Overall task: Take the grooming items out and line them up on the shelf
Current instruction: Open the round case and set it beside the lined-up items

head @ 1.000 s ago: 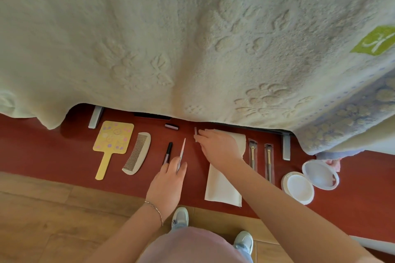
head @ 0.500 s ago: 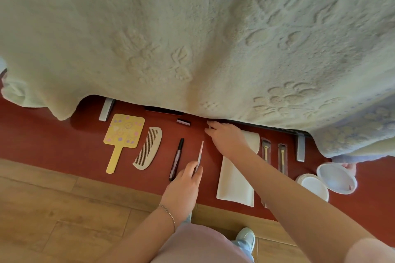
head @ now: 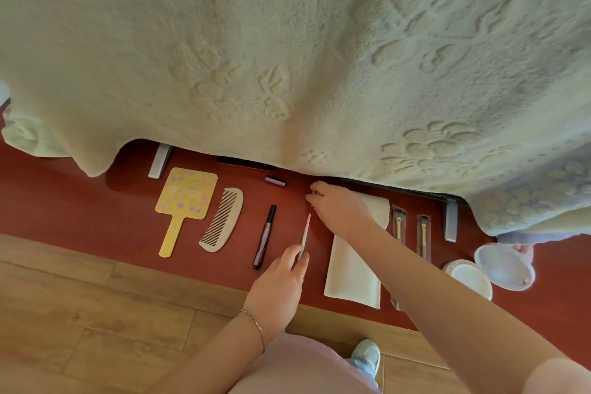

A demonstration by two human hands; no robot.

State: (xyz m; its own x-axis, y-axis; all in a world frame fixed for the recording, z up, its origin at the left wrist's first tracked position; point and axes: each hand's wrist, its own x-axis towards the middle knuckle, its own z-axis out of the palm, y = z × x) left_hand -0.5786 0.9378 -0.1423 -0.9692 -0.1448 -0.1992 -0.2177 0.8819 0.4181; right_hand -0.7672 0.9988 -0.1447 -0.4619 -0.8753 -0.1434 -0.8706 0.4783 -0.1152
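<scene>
On the red shelf (head: 64, 214) the grooming items lie in a row. At the 9 o'clock end lies a yellow hand mirror (head: 185, 198), face down, handle pointing to 6 o'clock. Just beside it, toward 3 o'clock, lies a pale comb (head: 222, 220), teeth toward the mirror. Next comes a dark pen-like stick (head: 264, 236), lying lengthwise, and at 12 o'clock from it a short dark cap (head: 275, 181). A thin pink nail file (head: 305, 235) stands on edge, held at its lower end. Then a white folded cloth (head: 351, 269), two wrapped brushes (head: 398, 224) (head: 422, 233) side by side, and at 3 o'clock an open white round jar (head: 470, 277) with its lid (head: 503, 265) touching it
</scene>
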